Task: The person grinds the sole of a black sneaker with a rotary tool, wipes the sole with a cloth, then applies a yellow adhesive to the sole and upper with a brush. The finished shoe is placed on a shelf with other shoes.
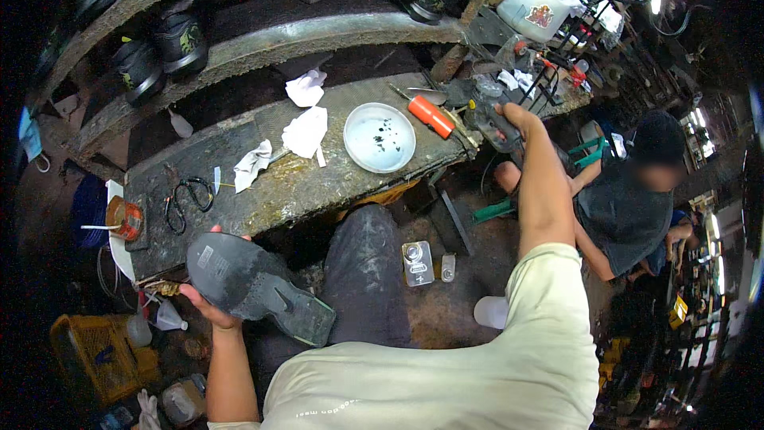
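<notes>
My left hand (pixel 213 306) holds a black shoe sole (pixel 239 279), its broad toe end to the upper left and its heel end over my lap. The fingertips show past its upper edge. My right arm stretches out to the far right end of the bench. There my right hand (pixel 519 118) is curled at a dark object (pixel 495 123) that I cannot make out. Just left of it lies an orange-red cylinder-handled tool (pixel 430 116). A white bowl (pixel 352 140) with dark specks inside stands on the bench in front of me.
Scissors (pixel 189 204), crumpled white cloths (pixel 305 132) and an orange can (pixel 126 217) lie along the worn bench (pixel 263 223). Shoes (pixel 180 41) stand on the shelf behind. Another person (pixel 629 207) sits close on the right. A yellow crate (pixel 99 362) stands at lower left.
</notes>
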The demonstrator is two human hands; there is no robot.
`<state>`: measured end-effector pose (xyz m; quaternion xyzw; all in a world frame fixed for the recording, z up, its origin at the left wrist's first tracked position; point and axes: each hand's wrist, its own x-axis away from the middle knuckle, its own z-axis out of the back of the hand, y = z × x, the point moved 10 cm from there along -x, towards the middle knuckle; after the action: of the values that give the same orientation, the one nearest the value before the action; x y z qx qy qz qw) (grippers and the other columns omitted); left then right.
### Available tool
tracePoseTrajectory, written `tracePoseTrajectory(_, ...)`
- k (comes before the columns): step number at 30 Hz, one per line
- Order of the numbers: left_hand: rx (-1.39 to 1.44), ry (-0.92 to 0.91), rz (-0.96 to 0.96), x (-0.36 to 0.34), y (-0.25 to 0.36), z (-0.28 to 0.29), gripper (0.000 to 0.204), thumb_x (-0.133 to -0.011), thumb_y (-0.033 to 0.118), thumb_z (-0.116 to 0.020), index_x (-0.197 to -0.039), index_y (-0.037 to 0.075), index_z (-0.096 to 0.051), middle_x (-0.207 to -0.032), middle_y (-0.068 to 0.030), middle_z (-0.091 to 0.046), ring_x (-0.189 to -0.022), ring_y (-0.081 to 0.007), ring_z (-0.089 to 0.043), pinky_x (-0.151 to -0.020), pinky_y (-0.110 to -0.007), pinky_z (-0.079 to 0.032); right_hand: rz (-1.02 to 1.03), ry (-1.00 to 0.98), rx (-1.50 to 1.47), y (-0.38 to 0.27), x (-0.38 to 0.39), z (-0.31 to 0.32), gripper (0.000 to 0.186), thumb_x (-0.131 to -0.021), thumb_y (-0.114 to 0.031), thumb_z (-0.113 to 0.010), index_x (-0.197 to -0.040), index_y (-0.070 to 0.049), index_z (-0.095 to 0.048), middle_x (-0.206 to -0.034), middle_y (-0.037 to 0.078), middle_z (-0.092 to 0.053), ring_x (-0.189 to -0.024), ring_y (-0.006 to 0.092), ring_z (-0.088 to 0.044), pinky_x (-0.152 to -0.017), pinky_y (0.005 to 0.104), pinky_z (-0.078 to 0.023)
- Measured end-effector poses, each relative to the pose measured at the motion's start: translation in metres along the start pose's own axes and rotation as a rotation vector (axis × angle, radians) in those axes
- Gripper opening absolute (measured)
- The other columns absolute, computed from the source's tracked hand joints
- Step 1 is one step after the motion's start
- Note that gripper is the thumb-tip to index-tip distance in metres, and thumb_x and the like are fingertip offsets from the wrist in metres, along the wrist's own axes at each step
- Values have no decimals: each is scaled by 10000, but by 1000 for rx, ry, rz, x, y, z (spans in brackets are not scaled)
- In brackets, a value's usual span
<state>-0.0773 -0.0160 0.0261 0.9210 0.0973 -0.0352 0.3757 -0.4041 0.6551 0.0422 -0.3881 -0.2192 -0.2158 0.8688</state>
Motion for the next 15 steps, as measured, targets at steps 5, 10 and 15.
tracePoseTrajectory(5,85,71,38,-16,-7,16,1176,-829,893,-453,-1569,-6,-286,-1413,-227,-561,-1245,-381,-590,-1039,-520,-497,129,556,494,-23,67,4,785,-850,-631,-713,-1178,80,-648,-1051,224,-723,-960,336,-697,-977,435,-494)
tracePoseTrajectory(10,-17,133,69,-26,5,26,1164,-841,936,-252,-1531,8,-391,-1468,-150,-539,-1280,-308,-581,-1098,-491,-459,517,388,-86,-34,231,-38,572,-861,-237,-813,-1294,58,-586,-1195,139,-686,-1053,244,-655,-959,359,-502)
tracePoseTrajectory(15,-53,56,175,-31,-3,4,1186,-830,948,-197,-1541,16,-376,-1533,-139,-480,-1341,-292,-532,-1133,-483,-427,530,644,-576,34,315,-65,540,-891,-143,-753,-1359,25,-540,-1241,109,-658,-1044,234,-646,-909,363,-535)
